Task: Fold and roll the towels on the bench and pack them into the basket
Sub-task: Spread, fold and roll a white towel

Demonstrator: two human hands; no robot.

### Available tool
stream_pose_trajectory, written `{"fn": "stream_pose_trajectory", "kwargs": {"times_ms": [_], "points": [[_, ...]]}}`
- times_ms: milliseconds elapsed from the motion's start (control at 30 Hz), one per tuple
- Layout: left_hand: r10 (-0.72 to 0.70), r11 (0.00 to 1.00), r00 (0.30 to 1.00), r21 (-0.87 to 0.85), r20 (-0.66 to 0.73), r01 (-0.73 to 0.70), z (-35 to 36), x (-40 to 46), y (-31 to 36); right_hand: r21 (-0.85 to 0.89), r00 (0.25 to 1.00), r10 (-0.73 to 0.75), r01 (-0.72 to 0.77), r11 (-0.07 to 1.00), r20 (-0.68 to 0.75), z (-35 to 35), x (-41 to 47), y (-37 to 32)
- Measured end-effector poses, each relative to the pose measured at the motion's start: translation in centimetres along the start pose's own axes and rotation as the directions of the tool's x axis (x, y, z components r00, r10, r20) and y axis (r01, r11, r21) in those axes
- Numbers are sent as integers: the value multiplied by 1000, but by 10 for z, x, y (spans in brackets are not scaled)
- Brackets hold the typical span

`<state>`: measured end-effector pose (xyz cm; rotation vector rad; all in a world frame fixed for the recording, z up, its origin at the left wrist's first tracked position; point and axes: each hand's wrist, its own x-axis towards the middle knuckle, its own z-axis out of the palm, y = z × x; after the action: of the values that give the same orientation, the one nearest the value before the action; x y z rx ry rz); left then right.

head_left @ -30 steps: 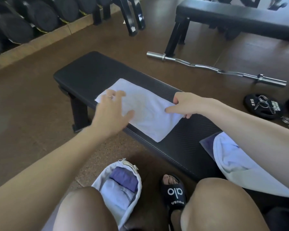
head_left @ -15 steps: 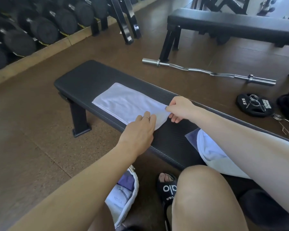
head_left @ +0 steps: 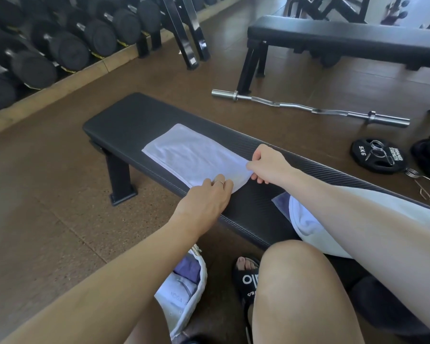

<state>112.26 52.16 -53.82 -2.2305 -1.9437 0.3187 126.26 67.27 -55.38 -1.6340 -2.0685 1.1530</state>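
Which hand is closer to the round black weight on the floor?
Right. The right hand pinches the white towel's near end on the bench, on the side toward the weight plate. The left hand holds the towel's corner farther away.

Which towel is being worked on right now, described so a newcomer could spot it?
Find the long black bench in the middle. On it lies a folded white towel, flat, with the left hand and right hand at its near end. The other towels sit in a crumpled heap further right.
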Motion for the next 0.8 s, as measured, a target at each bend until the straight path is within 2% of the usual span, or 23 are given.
{"fn": "stream_pose_trajectory", "kwargs": {"times_ms": [133, 300, 400, 500, 600, 800], "points": [[44, 999, 999, 12, 0, -44, 2, -7, -2, 75, 999, -26, 24, 997, 26, -2, -2, 3], [59, 995, 993, -68, -102, -66, 11, -17, -4, 101, 975, -72, 51, 994, 208, -19, -7, -2], [136, 987, 973, -55, -186, -149, 17, -20, -9, 125, 952, -69, 33, 992, 298, -28, -8, -7], [223, 975, 969, 10, -103, -224, 25, -20, -10, 148, 923, -42, -17, 989, 383, -34, -9, -12], [222, 973, 974, 81, -46, -218, 21, -23, -7, 210, 914, -8, -84, 974, 405, -38, -10, -14], [217, 974, 974, 79, -72, -211, 7, -26, -8, 254, 897, -9, -115, 960, 442, -43, -11, -11]]}}
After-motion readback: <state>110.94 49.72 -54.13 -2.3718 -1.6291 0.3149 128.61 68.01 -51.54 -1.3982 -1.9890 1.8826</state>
